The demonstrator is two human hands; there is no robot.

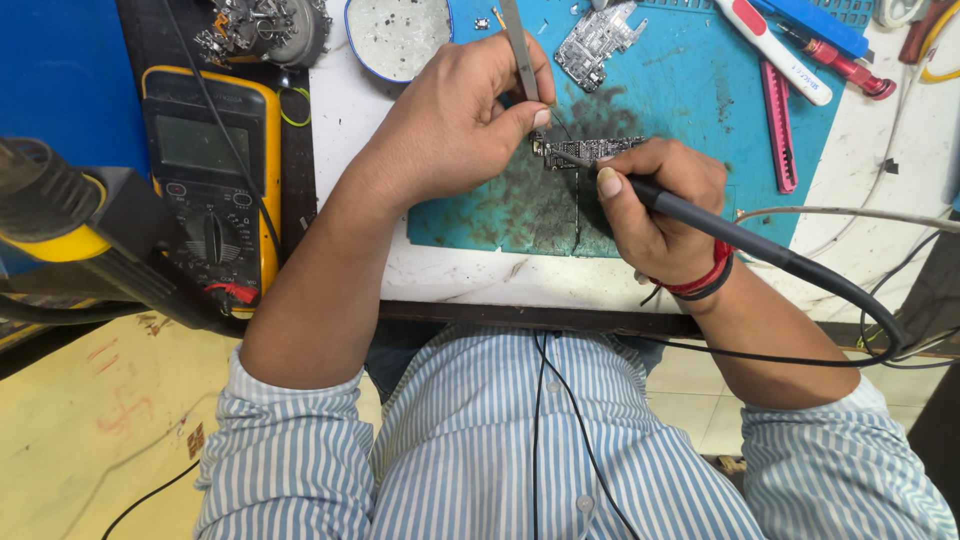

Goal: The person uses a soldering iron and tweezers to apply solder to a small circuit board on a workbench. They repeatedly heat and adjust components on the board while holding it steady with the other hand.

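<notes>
My left hand [462, 112] pinches metal tweezers [517, 42], their tips pointing down at a small circuit board [590, 149] on the blue work mat [690, 90]. Gripped like a pen in my right hand [660, 205] is a black soldering iron [745, 240], its tip resting on that board. The iron's black cable loops off to the right. Dark burnt stains cover the mat around the board.
A yellow multimeter [210, 180] lies at the left, beside a hot-air tool handle [75, 235]. At the back are a white dish [398, 35], a second circuit board [597, 40], pink and red hand tools [778, 120] and cables at the right edge.
</notes>
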